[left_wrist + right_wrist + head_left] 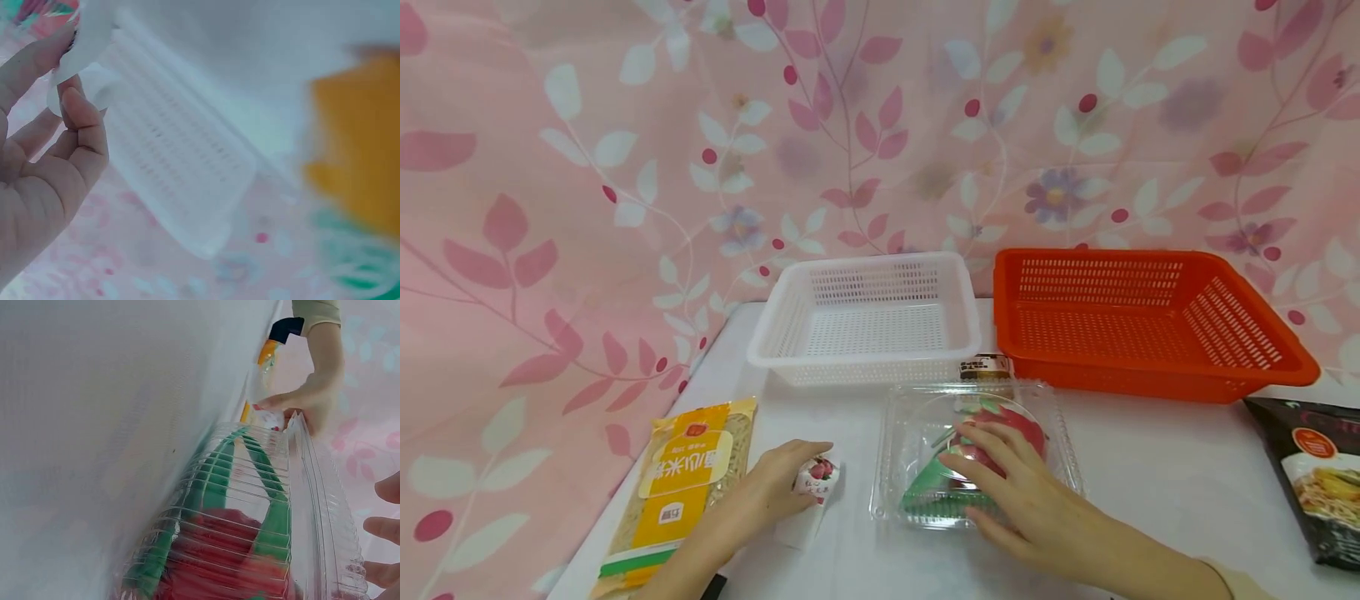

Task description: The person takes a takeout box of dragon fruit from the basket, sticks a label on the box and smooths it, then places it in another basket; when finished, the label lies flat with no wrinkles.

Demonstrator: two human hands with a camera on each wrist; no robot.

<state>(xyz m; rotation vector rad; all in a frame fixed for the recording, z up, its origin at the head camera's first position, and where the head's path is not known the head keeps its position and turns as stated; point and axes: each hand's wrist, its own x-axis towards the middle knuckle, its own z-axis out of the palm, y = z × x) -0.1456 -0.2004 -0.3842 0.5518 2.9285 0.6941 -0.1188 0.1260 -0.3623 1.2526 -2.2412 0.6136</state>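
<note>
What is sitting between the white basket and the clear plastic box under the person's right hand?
A small brown-labelled item, half hidden, lies between the white basket and the clear box in the head view; what it is cannot be told.

Staged home-style sorting setup, white tabletop (1150,475), pink floral curtain (587,167) backdrop, plastic baskets (865,321), packaged groceries (688,483)
</note>
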